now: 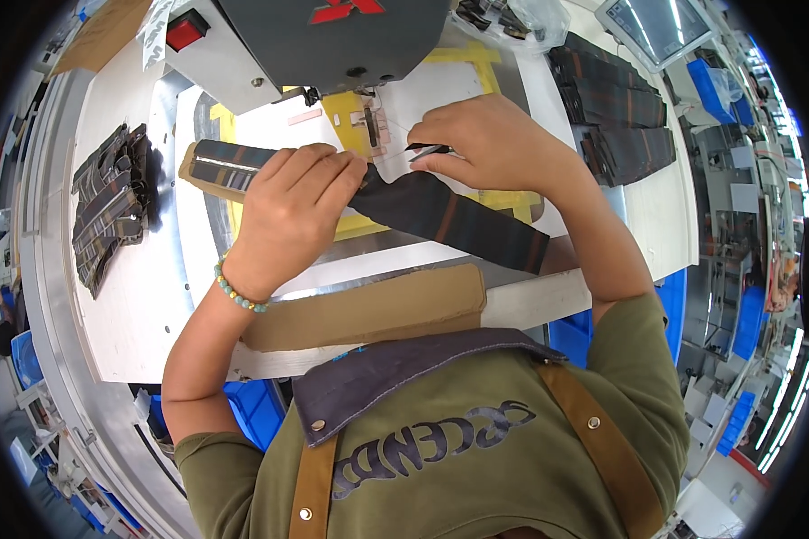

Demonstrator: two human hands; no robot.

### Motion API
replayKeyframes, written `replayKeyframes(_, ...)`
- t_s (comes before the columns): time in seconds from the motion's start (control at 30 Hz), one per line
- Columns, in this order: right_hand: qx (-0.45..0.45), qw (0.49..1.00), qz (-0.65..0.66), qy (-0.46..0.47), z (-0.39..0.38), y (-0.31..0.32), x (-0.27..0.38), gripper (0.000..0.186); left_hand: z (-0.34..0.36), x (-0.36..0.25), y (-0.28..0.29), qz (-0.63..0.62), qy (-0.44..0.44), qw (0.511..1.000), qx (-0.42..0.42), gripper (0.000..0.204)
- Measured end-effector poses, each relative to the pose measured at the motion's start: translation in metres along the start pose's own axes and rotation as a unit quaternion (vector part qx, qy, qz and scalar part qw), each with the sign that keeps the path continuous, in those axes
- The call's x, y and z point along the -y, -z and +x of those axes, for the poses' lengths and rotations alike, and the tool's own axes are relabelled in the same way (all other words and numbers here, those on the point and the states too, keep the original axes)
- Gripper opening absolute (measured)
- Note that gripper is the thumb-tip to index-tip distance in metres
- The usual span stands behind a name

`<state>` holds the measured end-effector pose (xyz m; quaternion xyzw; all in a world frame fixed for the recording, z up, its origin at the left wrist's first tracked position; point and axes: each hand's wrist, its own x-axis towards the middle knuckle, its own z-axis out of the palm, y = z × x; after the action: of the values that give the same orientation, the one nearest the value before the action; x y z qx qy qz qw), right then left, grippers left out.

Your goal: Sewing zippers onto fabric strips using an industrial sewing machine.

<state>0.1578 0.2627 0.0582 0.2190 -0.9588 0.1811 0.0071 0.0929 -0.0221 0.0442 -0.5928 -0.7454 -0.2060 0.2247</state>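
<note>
My left hand [292, 211] is closed on a long dark plaid fabric strip [445, 213] with brown stripes. The strip lies slanted across the work plate, its right end lower. Left of my fingers, a pale straight line like a zipper runs along its patterned part, with a tan edge beneath. My right hand [494, 144] grips small black-handled thread snips [430, 151]; their tips reach left, just above the strip's upper edge. Fine threads seem to show near them. Beyond both hands is a yellow-taped plate area [344, 117] with small pink pieces.
A dark sewing machine head [333, 45] overhangs the far side, beside a red switch [186, 31]. Plaid pieces are piled at the left [111, 207] and dark fabric pieces [611, 108] at the right. A cardboard strip [368, 310] lies along the near edge. A screen [656, 29] stands far right.
</note>
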Motion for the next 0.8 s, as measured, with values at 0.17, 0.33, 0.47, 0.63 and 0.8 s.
replayKeyframes(0.17, 0.07, 0.992, -0.099, -0.047, 0.015, -0.014, 0.001, 0.029, -0.005, 0.0, -0.001, -0.023, 0.019, 0.999, 0.014, 0.044)
replayKeyframes(0.33, 0.017, 0.983, -0.175, -0.046, -0.004, 0.002, -0.031, 0.028, -0.005, 0.01, 0.035, -0.091, 0.064, 0.993, 0.027, 0.043)
replayKeyframes(0.47, -0.009, 0.988, 0.155, -0.005, 0.011, 0.016, -0.006, 0.045, 0.008, 0.019, 0.083, -0.289, 0.12, 0.947, -0.079, 0.035)
replayKeyframes(0.63, -0.008, 0.898, 0.429, 0.098, 0.059, -0.019, 0.063, 0.074, 0.047, 0.008, 0.104, -0.62, 0.11, 0.739, -0.241, 0.034)
replayKeyframes(0.8, 0.328, 0.639, 0.695, 0.033, 0.055, -0.042, 0.092, 0.071, 0.041, 0.038, 0.124, -0.821, 0.061, 0.538, -0.183, 0.035)
